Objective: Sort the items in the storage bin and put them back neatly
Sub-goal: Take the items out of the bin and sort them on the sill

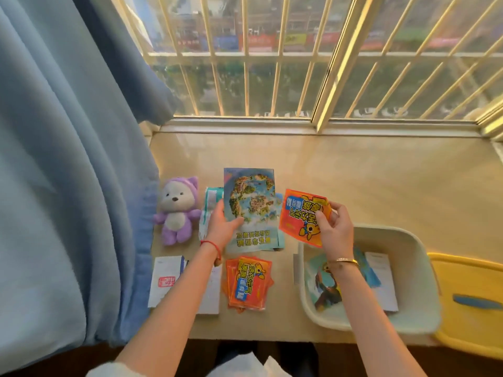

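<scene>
Left of my hands a purple plush toy (177, 210) lies on the tabletop (381, 186). My left hand (224, 227) pinches a blue map brochure (249, 208), thumb on its cover. Just below it sits a stack of orange packets (249, 284). My right hand (336, 227) grips one more orange packet (303, 216), yellow lettering and a cartoon fish. Under that wrist the pale storage bin (419, 308) holds leaflets.

Warm, yellowish daylight enters through the cream-barred window (272, 58). Soft glare on the glossy beige stone sill (367, 172). Street beyond the glass blurred. Wide-angle bowing at frame edges; bottom edge dim.
</scene>
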